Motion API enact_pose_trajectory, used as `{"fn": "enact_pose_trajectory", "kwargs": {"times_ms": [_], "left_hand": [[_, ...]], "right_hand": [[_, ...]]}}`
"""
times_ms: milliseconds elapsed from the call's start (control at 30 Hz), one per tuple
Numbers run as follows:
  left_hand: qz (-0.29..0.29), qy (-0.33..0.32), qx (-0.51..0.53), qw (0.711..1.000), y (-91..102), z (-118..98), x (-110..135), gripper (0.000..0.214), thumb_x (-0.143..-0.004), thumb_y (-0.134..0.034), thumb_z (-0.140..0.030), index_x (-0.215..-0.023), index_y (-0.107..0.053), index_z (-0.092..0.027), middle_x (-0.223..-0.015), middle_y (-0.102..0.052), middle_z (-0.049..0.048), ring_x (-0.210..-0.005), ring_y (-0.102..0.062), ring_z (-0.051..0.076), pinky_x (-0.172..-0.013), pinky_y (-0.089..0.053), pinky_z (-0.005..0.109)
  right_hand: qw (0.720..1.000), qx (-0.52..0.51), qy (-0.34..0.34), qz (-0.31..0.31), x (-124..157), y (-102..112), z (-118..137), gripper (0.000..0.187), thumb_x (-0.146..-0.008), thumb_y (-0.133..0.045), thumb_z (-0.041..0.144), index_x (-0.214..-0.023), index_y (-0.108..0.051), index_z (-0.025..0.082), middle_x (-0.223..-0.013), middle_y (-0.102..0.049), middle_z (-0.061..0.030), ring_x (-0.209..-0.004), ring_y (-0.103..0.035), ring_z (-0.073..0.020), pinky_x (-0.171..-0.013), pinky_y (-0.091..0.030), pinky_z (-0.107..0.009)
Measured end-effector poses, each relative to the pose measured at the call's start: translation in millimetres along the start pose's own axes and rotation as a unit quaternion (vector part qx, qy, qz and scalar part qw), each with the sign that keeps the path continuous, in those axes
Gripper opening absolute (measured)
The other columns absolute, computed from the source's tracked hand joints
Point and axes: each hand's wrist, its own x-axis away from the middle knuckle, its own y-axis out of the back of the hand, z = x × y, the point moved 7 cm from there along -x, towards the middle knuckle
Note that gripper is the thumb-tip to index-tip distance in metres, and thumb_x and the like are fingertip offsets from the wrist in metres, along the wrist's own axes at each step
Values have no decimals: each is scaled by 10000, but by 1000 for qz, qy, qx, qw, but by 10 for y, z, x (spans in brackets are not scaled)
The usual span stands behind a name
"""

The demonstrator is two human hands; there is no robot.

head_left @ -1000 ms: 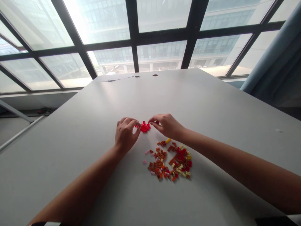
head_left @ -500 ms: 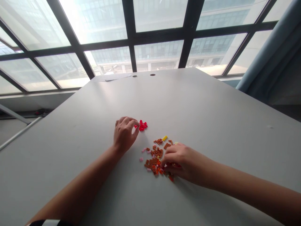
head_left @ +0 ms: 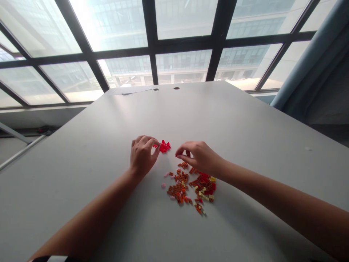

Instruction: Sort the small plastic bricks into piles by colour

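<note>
My left hand (head_left: 143, 155) rests at the left edge of a small pile of bright red toy bricks (head_left: 165, 146). Its thumb and forefinger meet there in a pinch; whether a brick is between them is too small to tell. To the right, my right hand (head_left: 201, 156) hovers above the table, thumb and fingers pinched on a tiny red brick (head_left: 176, 155) that barely shows at the tips. Below it spreads a mixed heap of brown bricks (head_left: 178, 189), with orange, pink, dark red and pale yellow ones among them.
Both heaps lie on a large white table (head_left: 114, 123). Paper sheets (head_left: 128, 90) lie at its far edge, near two round cable holes (head_left: 176, 88). Beyond stand dark-framed windows, with a blue curtain (head_left: 305, 80) at the right.
My right hand has lifted from the mixed heap and moved up and away toward the red pile, with a small red brick in its fingertips. My left hand has hardly moved.
</note>
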Motion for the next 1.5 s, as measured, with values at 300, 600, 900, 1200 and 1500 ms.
{"fn": "enact_pose_trajectory", "kwargs": {"times_ms": [300,600,900,1200,1500], "left_hand": [[35,45,9,998,-92,95,20,145,-878,-502,-273,-871,-634,-214,-922,-689,59,-937,-593,254,-856,-422,400],[49,52,58,996,-144,106,20,268,-925,-398,-304,-989,-622,-171,-963,-699,90,-984,-615,254,-909,-433,406],[51,38,62,996,-113,49,18,261,-922,-413,-318,-953,-630,-175,-948,-700,85,-986,-612,255,-915,-427,409],[38,35,66,997,-108,53,12,273,-923,-403,-320,-940,-634,-176,-946,-701,81,-969,-614,247,-916,-429,408],[41,41,84,995,-93,56,17,261,-917,-416,-316,-931,-639,-180,-944,-706,75,-964,-619,245,-912,-434,412]], "right_hand": [[998,-31,-14,-60,-231,4,-155,150,-824,-591,153,-919,-706,168,-829,-727,-34,-680,-629,-119,-702,-471,-237],[991,-10,31,131,624,110,28,117,-780,-610,107,-772,-697,185,-761,-674,-22,-639,-593,-108,-584,-420,-194],[992,-6,50,119,623,1,81,115,-824,-588,136,-802,-693,177,-804,-679,-40,-694,-602,-132,-675,-439,-227],[997,-37,-56,37,-17,6,-140,107,-814,-652,253,-810,-718,168,-747,-706,-23,-660,-603,-121,-626,-433,-211],[998,6,15,-61,-374,-27,-169,166,-856,-591,225,-892,-744,173,-822,-724,-49,-672,-601,-125,-663,-440,-233]]}}
